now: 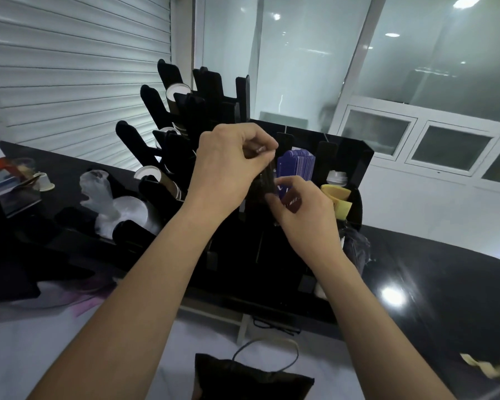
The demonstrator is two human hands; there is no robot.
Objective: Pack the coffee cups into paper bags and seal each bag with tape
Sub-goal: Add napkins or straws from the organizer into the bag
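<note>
L hand (231,160) is pinching the top of a dark flat piece (267,180), and R hand (303,206) is gripping its lower end, at the organizer (347,157). Prob a folded bag: light & floppy, so take the edges. Cups (178,92) are sitting in the rack (153,108). A black bag (251,376) is lying below.

Purple cards (296,166), yellow cloth (337,197) in black organizer (358,157)

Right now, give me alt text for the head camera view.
Two bare hands, left hand above right hand, pinch a dark strip over a black organiser holding purple cards and paper cup stacks. A black paper bag lies nearer the camera.
</note>
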